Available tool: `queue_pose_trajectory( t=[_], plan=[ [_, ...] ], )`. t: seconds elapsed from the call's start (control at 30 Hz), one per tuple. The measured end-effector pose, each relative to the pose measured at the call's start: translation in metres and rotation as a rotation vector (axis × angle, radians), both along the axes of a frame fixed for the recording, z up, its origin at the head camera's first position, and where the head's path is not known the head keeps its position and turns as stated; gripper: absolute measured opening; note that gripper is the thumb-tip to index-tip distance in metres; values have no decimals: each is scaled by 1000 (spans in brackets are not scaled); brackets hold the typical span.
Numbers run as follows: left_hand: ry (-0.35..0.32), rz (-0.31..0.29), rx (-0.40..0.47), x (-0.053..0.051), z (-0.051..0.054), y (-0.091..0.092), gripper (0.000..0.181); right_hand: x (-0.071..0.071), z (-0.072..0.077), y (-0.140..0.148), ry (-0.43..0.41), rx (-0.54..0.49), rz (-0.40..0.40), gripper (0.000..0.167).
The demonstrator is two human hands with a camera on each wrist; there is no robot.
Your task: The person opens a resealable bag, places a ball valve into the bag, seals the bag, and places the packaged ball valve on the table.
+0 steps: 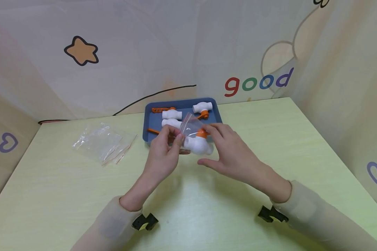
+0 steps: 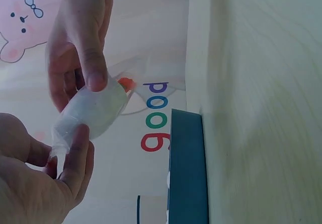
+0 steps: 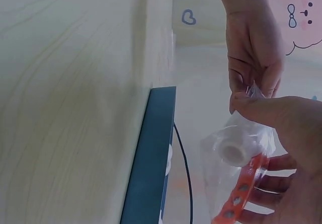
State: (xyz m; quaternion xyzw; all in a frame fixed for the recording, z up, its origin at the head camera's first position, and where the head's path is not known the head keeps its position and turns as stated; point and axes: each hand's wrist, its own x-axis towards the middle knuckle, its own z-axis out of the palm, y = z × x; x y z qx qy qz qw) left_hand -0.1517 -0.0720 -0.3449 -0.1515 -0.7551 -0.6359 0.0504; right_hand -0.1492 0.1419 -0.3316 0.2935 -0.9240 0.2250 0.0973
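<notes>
Your left hand (image 1: 164,148) pinches the mouth edge of a clear zip-lock bag (image 1: 191,126) between thumb and fingers. Your right hand (image 1: 232,153) curls its fingers round the back of the bag, grasping the white ball valve (image 1: 198,145) inside by its orange lever handle (image 3: 242,191); whether your thumb bears on the film cannot be told. The ball valve is held above the tabletop (image 1: 63,188), at the near edge of the tray (image 1: 186,106) as the head view shows it.

In the head view your right fingers hide most of the lever handle; in the right wrist view its perforated bar runs near the lower frame edge, beside a round, open pipe socket. In the left wrist view, hazy film obscures the valve body.

The blue-grey, round-cornered tray sits at the tabletop's far edge; your hands and the bag cover part of its near side. Inside, note smooth, bulbous white valves (image 1: 172,114) with orange levers. Toward the tabletop's far-left corner lie crinkled, transparent bags (image 1: 102,141); their overlap prevents a count
</notes>
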Motion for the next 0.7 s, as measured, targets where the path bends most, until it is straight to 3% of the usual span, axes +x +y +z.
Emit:
queue_pose_trajectory(
  t=[0.43, 0.7],
  plan=[
    [-119, -30, 42, 3, 2, 2, 11, 0, 0, -1, 40, 21, -3, 85],
    [-121, -71, 33, 3, -1, 3, 10, -1, -1, 2, 46, 21, -4, 81]
  ],
)
